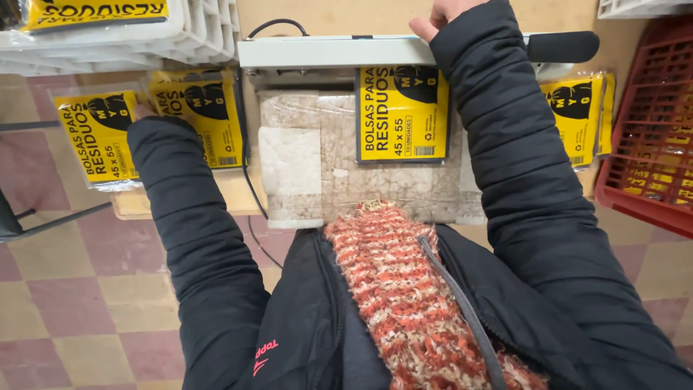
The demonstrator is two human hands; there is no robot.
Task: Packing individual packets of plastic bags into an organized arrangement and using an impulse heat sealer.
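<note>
Nearest, only black jacket sleeves and a red-and-cream knitted scarf (404,289) are seen; both arms are stretched forward over the wooden table (238,195)

Left hand (142,110): mostly hidden by its own sleeve, only a sliver of fingers is visible at the cuff, laid on or at the stack of yellow-labelled packets (155,123) at the left table edge. Whether anything is pinched cannot be told

Mid-field: one yellow-labelled flat packet (402,114) is laid on the worn pad (317,159), long axis pointing away from the body, far end tucked under the sealer bar (332,52). It lies between the two arms, closer to the right forearm, which is passed just beside its right edge

Far: right hand (442,14) is set on the bar top, cut off by the frame edge; fingers look curled over the bar, closure not fully visible. The bar's black handle (563,45) is left untouched further right

More packets (581,115) are stacked at the right, beside a red crate (650,123); white crates (202,32) at far left
</note>
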